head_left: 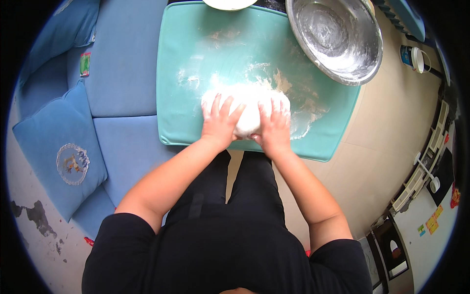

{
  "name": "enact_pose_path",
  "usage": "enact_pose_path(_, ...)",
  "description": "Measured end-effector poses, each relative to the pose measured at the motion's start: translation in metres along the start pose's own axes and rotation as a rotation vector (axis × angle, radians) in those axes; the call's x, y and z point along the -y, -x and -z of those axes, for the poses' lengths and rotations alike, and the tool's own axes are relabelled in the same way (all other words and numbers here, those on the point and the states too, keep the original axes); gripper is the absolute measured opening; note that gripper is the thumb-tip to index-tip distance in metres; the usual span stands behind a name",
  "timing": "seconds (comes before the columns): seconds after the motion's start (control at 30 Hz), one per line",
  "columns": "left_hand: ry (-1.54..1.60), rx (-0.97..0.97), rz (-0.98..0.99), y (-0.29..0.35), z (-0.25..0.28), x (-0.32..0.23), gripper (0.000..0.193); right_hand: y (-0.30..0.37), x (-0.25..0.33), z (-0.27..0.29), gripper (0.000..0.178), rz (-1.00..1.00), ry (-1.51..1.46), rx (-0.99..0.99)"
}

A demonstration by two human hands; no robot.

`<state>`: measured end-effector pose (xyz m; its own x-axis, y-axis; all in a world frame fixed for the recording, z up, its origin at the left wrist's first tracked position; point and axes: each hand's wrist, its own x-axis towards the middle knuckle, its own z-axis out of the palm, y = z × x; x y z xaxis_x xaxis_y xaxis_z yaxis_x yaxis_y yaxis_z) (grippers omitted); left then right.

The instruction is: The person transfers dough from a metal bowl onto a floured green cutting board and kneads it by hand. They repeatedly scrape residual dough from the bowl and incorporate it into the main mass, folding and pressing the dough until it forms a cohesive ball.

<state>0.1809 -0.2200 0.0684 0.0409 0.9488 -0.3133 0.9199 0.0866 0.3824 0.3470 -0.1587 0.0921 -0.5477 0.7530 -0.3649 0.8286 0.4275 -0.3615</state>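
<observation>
A white, flour-dusted lump of dough (248, 110) lies near the front edge of a teal board (220, 54). My left hand (220, 120) grips its left side, fingers spread over the top and thumb at the near edge. On the opposite side my right hand (274, 125) clasps the dough the same way, its thumb low at the front. Both hands are floury at the fingertips. Loose flour and pale smears mark the board around and beyond the dough.
A large metal basin (338, 39), floury inside, overlaps the board's far right corner. A pale bowl (230, 4) is at the far edge. On the left stands a blue sofa (127, 59) with a cushion (63, 142). A white-lidded bucket (415, 60) is at the far right.
</observation>
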Motion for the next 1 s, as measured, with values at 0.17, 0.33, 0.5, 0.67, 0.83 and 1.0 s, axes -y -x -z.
enact_pose_path(0.17,-0.262,-0.373,-0.079,-0.019,-0.045,0.024,0.084,-0.023,-0.04,-0.048,0.07,0.278,0.232,-0.4)
enact_pose_path(0.33,-0.212,-0.13,-0.001,-0.091,0.002,0.038,0.094,-0.103,-0.051,-0.002,0.065,0.129,0.178,-0.102)
enact_pose_path(0.5,-0.113,0.116,0.261,-0.153,0.047,0.041,0.076,-0.163,-0.05,0.034,0.084,-0.014,0.219,0.115)
enact_pose_path(0.67,0.049,0.254,0.087,-0.117,0.083,0.029,0.076,-0.123,-0.06,0.046,0.082,0.189,-0.152,0.086)
enact_pose_path(0.83,0.118,-0.005,0.067,-0.026,0.06,-0.008,0.093,-0.033,-0.033,0.069,0.075,0.029,-0.292,0.04)
enact_pose_path(1.0,-0.028,-0.147,0.046,-0.001,-0.022,-0.021,0.104,0.0,-0.033,-0.009,0.085,0.202,-0.114,-0.143)
